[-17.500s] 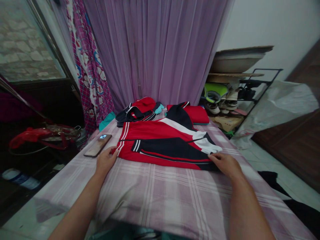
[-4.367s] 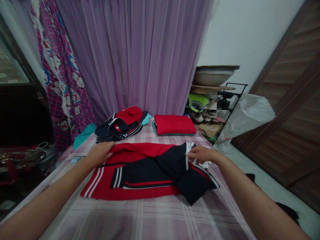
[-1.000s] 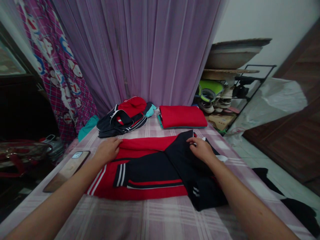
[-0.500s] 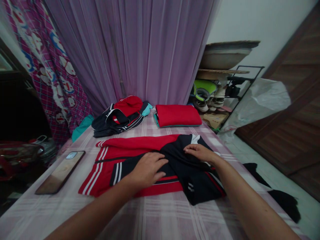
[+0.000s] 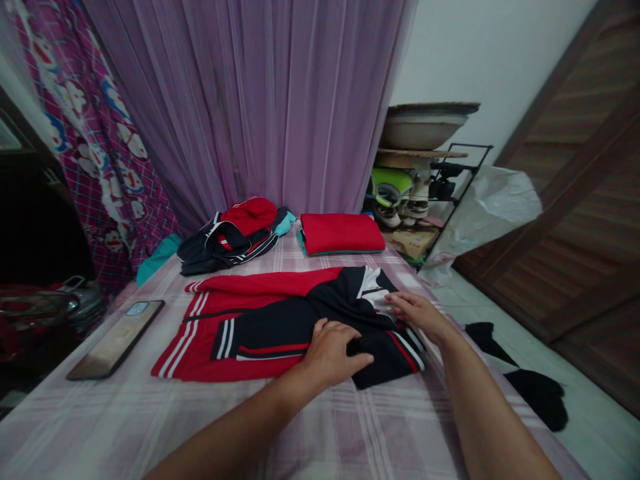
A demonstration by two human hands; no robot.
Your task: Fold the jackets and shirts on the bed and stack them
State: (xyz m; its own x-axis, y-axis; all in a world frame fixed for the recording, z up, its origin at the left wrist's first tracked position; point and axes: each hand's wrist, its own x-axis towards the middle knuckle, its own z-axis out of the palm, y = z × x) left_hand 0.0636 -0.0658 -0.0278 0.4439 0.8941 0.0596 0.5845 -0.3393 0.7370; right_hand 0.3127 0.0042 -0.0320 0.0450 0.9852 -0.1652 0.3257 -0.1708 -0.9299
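A red and black track jacket (image 5: 280, 320) with white stripes lies on the bed, one dark sleeve laid across its body. My left hand (image 5: 336, 353) rests on the dark part of the jacket, fingers apart and thumb spread to the right. At the collar end, my right hand (image 5: 417, 315) has its fingertips closed on the edge by the white lining (image 5: 373, 290). Part of the collar is hidden under those fingers.
Behind the jacket are a folded red garment (image 5: 343, 233) and a crumpled dark and red garment (image 5: 230, 233). A phone (image 5: 117, 340) lies at left on the checked bedsheet (image 5: 225, 427). Beyond the right edge stand a shoe rack (image 5: 425, 157) and dark items (image 5: 535, 397) on the floor.
My left hand has slid right across the jacket, and my right hand has shifted toward the collar edge. More white lining shows, and the dark lower corner has been tucked in. The view has turned slightly.
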